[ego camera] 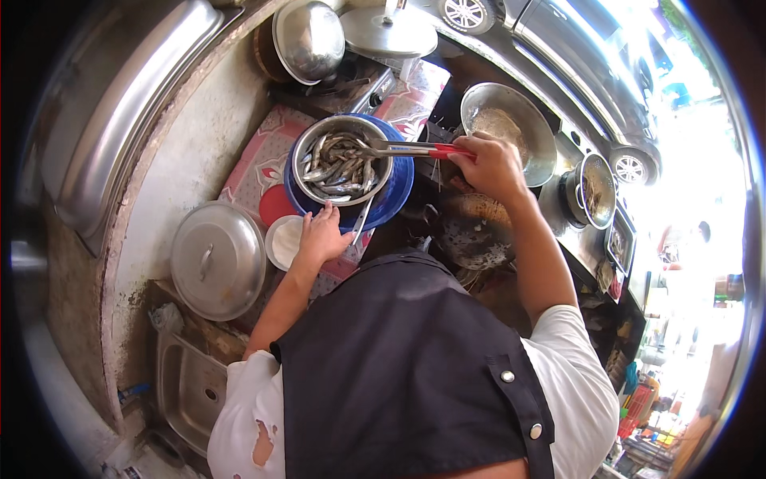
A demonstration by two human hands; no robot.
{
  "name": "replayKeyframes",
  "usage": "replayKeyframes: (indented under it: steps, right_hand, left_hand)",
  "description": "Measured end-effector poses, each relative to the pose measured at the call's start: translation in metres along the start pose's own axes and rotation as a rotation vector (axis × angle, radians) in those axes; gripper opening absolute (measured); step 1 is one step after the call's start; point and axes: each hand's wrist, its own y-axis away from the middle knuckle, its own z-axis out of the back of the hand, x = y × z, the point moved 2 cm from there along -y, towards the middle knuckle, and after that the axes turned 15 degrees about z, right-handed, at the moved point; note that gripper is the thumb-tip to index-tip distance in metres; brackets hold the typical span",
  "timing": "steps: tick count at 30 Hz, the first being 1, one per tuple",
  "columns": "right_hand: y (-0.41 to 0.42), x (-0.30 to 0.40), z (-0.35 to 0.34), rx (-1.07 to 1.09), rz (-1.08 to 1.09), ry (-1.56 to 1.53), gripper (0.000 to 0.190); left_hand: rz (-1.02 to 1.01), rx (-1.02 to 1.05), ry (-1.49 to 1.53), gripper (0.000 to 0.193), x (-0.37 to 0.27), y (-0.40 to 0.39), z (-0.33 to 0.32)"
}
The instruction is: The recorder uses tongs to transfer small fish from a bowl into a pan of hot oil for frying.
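My right hand [488, 164] grips metal tongs [413, 149] by their red handles. The tips of the tongs reach into a round metal pot [383, 167], among several small silvery fish [335, 167]. The pot sits in a blue plastic basin [401, 197], and a flat metal handle [362, 221] slants down from its near side. My left hand [326, 233] is at the near rim of the pot and basin with its fingers apart. Beside its wrist stands a small white bowl [283, 242] with pale contents.
A large metal lid [216, 260] leans left, above a steel sink [194, 383]. Behind the basin are a gas stove [371, 90] and a metal bowl [314, 42]. A wok [508, 132], a blackened pan [476, 230] and a colander [595, 188] are on the right. Beyond is a parked car [574, 54].
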Motion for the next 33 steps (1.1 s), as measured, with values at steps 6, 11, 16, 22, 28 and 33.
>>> replayKeyframes:
  steps: [6,11,16,22,28,33]
  right_hand:
    - [-0.034,0.018,-0.031,0.126,0.199,0.134,0.026]
    - [-0.037,0.02,-0.122,0.06,0.059,-0.077,0.034]
    - [-0.034,0.004,-0.117,0.039,-0.078,-0.169,0.033]
    - [-0.028,-0.006,-0.092,0.07,-0.018,-0.064,0.031]
    - [-0.008,0.017,-0.107,0.089,0.083,-0.075,0.027]
    - [-0.001,0.004,-0.1,0.018,0.002,-0.174,0.028]
  left_hand:
    - [0.005,0.013,-0.015,0.091,-0.002,-0.002,0.0]
    - [0.001,0.022,0.001,0.09,0.001,-0.003,0.0]
    - [-0.033,-0.026,0.036,0.089,0.008,-0.004,-0.009]
    - [-0.028,-0.018,0.029,0.09,0.01,-0.005,-0.011]
    - [-0.01,-0.01,0.009,0.089,0.008,-0.005,-0.008]
    - [-0.032,-0.023,0.02,0.088,0.006,-0.004,-0.007]
